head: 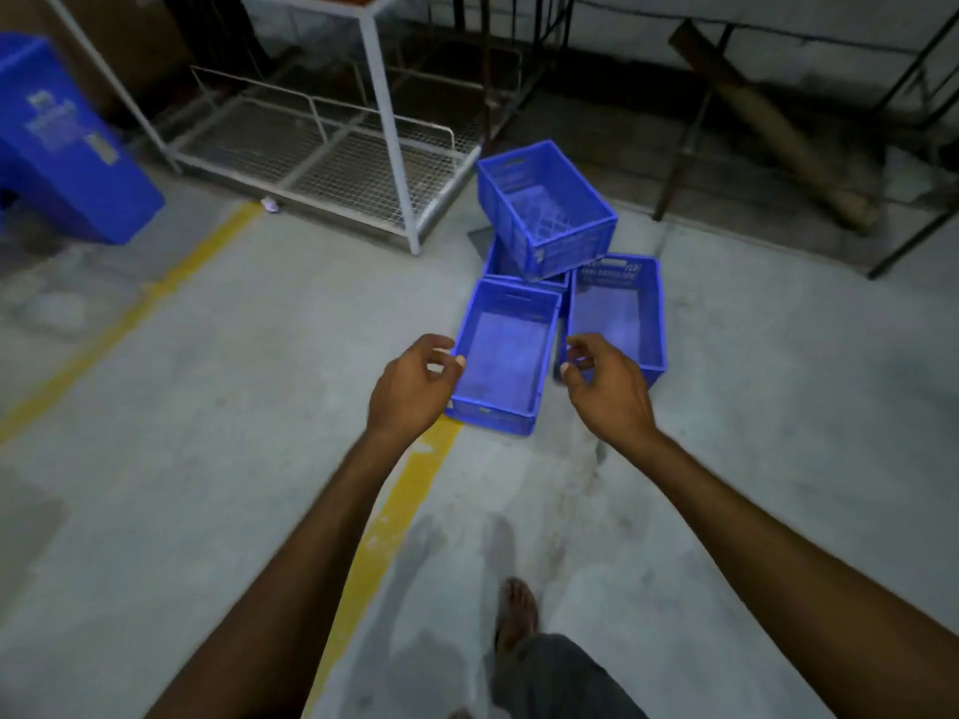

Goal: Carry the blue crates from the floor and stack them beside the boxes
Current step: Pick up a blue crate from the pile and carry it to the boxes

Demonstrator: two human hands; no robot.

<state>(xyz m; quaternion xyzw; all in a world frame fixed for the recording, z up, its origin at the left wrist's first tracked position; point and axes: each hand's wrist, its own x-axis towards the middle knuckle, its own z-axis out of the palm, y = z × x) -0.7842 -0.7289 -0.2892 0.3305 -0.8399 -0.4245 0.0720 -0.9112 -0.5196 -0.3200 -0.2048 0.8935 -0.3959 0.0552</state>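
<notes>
Several empty blue plastic crates lie in a cluster on the concrete floor. The nearest crate (506,355) sits flat, with a second crate (617,308) beside it on the right. A third crate (545,205) rests tilted on top of another at the back. My left hand (412,389) hovers at the left rim of the nearest crate with fingers loosely curled, holding nothing. Between the two front crates, my right hand (604,384) is stretched out the same way, empty.
A white metal trolley frame (384,127) with a wire-mesh base stands behind the crates on the left. A large blue bin (67,147) is at far left. Dark metal frames and a cardboard tube (768,127) line the back right. Yellow lines (384,531) cross the floor. My bare foot (516,609) is below.
</notes>
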